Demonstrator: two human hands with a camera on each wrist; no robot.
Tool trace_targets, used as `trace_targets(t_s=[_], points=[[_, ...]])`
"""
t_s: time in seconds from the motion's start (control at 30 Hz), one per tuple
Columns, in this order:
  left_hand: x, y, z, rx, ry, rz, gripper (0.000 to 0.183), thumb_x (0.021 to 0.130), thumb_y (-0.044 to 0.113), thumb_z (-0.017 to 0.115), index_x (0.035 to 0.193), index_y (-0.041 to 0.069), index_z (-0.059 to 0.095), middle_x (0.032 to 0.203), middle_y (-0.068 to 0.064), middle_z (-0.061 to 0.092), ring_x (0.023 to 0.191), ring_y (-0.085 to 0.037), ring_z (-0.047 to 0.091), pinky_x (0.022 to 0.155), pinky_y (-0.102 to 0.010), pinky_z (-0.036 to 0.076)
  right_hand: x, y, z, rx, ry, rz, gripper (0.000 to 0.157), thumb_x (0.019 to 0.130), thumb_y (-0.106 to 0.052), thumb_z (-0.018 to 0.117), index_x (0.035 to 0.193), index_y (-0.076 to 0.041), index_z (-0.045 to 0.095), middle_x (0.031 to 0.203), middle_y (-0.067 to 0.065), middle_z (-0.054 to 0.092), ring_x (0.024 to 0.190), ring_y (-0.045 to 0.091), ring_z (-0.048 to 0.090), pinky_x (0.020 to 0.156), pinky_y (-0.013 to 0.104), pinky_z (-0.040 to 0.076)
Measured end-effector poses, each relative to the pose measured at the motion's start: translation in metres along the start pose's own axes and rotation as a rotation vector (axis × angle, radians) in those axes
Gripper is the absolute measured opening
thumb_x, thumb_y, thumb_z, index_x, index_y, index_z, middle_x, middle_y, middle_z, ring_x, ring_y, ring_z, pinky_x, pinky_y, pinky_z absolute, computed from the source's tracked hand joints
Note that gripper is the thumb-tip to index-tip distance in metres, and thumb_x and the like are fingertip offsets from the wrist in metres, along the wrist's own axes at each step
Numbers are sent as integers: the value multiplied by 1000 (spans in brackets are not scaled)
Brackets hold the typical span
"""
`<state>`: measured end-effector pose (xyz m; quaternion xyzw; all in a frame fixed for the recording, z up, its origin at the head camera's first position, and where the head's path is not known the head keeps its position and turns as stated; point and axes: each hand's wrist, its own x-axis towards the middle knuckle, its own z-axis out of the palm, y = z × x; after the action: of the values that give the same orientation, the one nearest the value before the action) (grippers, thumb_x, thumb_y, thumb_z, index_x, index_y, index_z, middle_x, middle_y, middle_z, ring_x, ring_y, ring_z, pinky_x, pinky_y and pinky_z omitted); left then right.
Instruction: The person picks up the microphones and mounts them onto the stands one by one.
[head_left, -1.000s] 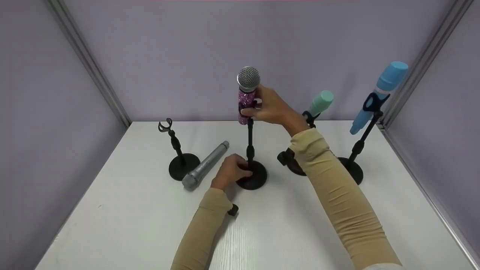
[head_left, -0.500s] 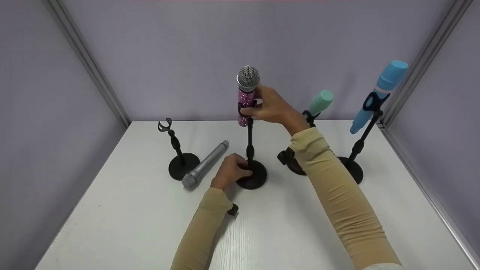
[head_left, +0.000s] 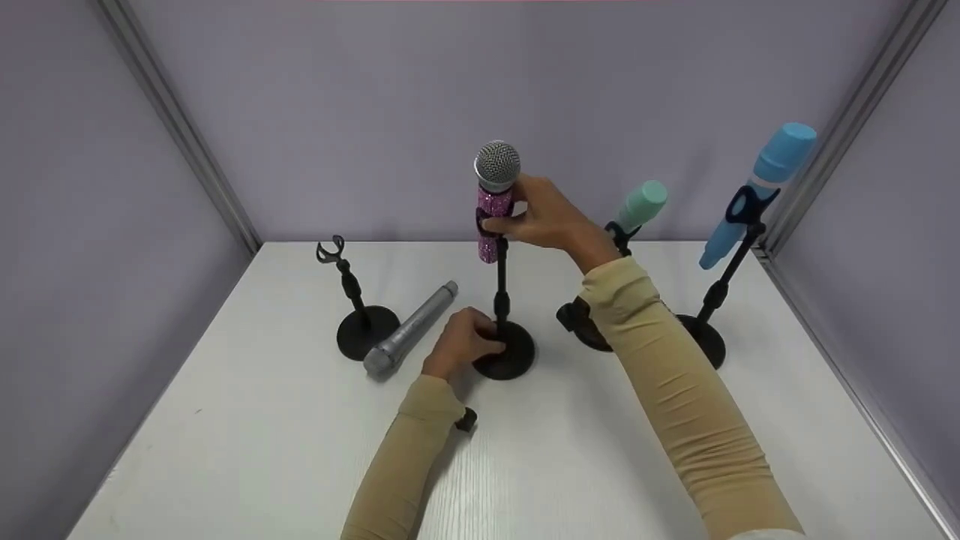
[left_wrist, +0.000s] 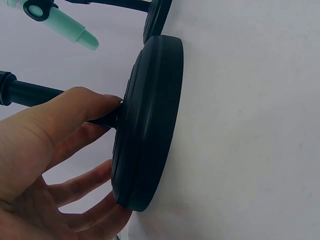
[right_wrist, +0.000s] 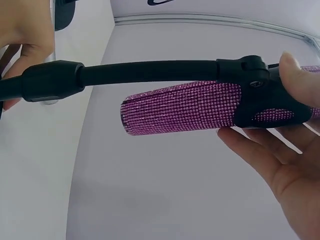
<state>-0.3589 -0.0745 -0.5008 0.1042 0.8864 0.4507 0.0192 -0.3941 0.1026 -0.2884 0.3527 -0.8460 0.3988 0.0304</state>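
A pink glittery microphone with a silver mesh head stands nearly upright in the clip of the middle black microphone stand. My right hand grips the microphone at the clip, thumb in front. In the right wrist view, the rhinestone handle runs through the clip, its lower end sticking out below. Down at the stand's round base, my left hand pinches the foot of the pole. The left wrist view has its thumb and a finger at the pole and other fingertips along the base's edge.
A silver microphone lies on the white table, beside a stand with a bare clip at left. To the right, a mint-green microphone and a blue microphone sit in stands. Grey panels enclose the table.
The pink microphone has slid down through the clip, its head lower and more handle showing below. My right hand has shifted slightly down with it; my left hand stays at the base.
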Motion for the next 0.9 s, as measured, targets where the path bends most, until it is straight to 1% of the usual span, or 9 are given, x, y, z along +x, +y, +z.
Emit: trace_targets(t_s=[0.1, 0.2, 0.4, 0.6, 0.77, 0.9], points=[[0, 1, 0, -1, -1, -11, 19, 81, 9, 85, 99, 7, 80, 107, -8, 74, 104, -23, 66, 93, -41, 58, 1, 1, -1, -12, 0, -8, 45, 93, -17, 77, 132, -4, 59, 127, 16, 70, 121, 28, 67, 99, 48, 57], [1, 2, 1, -1, 3, -27, 22, 81, 10, 85, 101, 6, 79, 111, -9, 72, 107, -25, 66, 95, -42, 57, 1, 1, -2, -7, 0, -9, 46, 92, -17, 78, 132, -3, 59, 127, 16, 71, 121, 28, 67, 101, 48, 56], [1, 3, 3, 6, 0, -28, 22, 81, 10, 85, 102, 5, 78, 111, -10, 72, 106, -24, 65, 95, -42, 57, 0, 0, -2, -26, 4, -17, 45, 92, -14, 78, 130, -2, 59, 125, 16, 71, 120, 29, 68, 102, 49, 55], [1, 5, 1, 12, -11, -24, 18, 83, 10, 84, 100, 7, 78, 104, -8, 74, 98, -21, 67, 89, -39, 59, -1, -1, -1, -38, 20, -30, 47, 93, -14, 77, 134, -2, 56, 130, 16, 69, 125, 30, 66, 106, 49, 53], [1, 6, 0, 21, -19, -5, 13, 83, 9, 84, 95, 7, 80, 96, -7, 77, 89, -19, 69, 82, -36, 60, -2, 1, 1, -39, 32, -35, 50, 94, -18, 75, 137, -4, 54, 131, 14, 68, 124, 27, 66, 103, 46, 56], [1, 6, 0, 20, -17, 5, 14, 83, 9, 84, 95, 7, 80, 97, -7, 77, 91, -18, 68, 83, -36, 59, -4, 1, 2, -30, 37, -39, 53, 94, -19, 76, 139, -5, 52, 132, 14, 67, 122, 26, 66, 101, 44, 57]])
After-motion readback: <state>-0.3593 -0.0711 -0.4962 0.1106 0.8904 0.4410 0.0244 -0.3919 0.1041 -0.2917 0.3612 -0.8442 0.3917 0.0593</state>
